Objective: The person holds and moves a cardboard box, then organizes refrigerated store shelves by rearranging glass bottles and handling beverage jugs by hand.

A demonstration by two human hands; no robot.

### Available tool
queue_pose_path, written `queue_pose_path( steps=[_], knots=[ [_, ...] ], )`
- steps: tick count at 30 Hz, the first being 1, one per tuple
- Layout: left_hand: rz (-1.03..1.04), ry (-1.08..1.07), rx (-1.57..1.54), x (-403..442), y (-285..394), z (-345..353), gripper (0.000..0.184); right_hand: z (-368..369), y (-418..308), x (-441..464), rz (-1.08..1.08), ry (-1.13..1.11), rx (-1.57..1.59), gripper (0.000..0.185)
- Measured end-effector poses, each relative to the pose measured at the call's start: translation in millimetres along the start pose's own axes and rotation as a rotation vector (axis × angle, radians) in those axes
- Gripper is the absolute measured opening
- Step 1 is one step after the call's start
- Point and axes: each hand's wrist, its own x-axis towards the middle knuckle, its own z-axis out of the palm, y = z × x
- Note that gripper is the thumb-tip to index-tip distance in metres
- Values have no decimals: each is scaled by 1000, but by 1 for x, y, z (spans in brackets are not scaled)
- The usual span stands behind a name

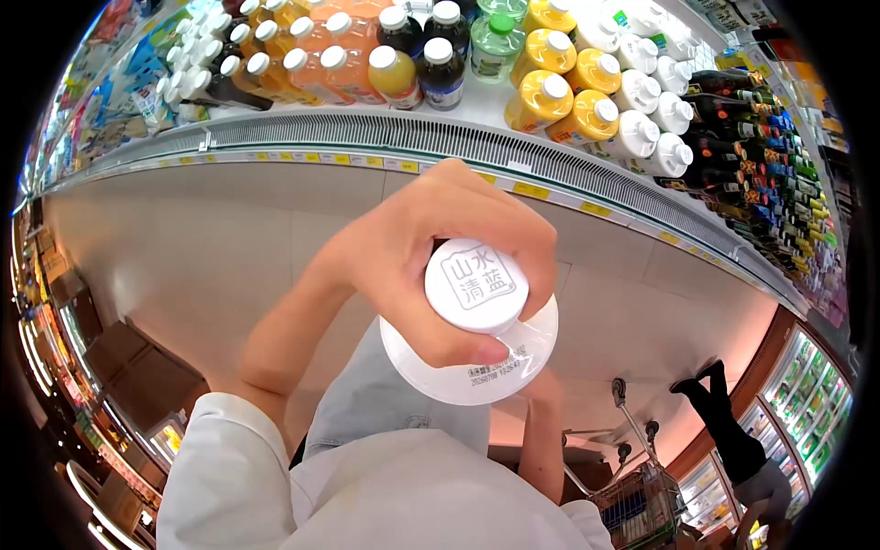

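A white bottle [419,369] with a round white cap [477,286] is held up in front of my body, its top facing the camera. Grey characters are printed on the cap, and small dark print runs along the shoulder. My left hand [449,252] is wrapped round the cap, its thumb at the cap's lower edge. Below the bottle, on the right, my right hand [543,387] shows only in part; its fingers are hidden behind the bottle, so its hold cannot be made out.
A chilled shelf [367,137] curves across the top, with orange, yellow, white and dark bottles. A shopping cart [642,500] stands at the lower right. Beyond it, a person [733,440] in dark clothing is near glass-door fridges [807,394]. Brown boxes [137,367] are at left.
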Motion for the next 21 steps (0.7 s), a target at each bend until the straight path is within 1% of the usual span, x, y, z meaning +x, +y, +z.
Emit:
queue_pose_path(
  steps=[1,2,8,13,16,18,19,21],
  knots=[
    [5,7,16,4,0,-4,20,-4,1,5,-24,-29,-23,106],
    [-5,-6,10,9,0,-8,20,0,-13,5,0,-1,18,107],
    [-19,-22,-9,33,-8,-16,20,-14,-26,12,-53,-31,99,107],
    [-16,-8,-7,49,-18,-12,21,-34,-28,11,-56,-45,69,110],
    [-9,19,4,60,-20,-8,20,-45,-46,12,-82,-56,73,114],
    [-25,37,-26,68,-23,-5,20,-53,-52,8,-53,-60,47,115],
    [-13,35,-17,73,-24,-4,20,-59,-51,8,-84,-68,44,115],
    [-22,29,-25,82,-26,-1,20,-65,-64,3,-60,-50,40,116]
  ],
)
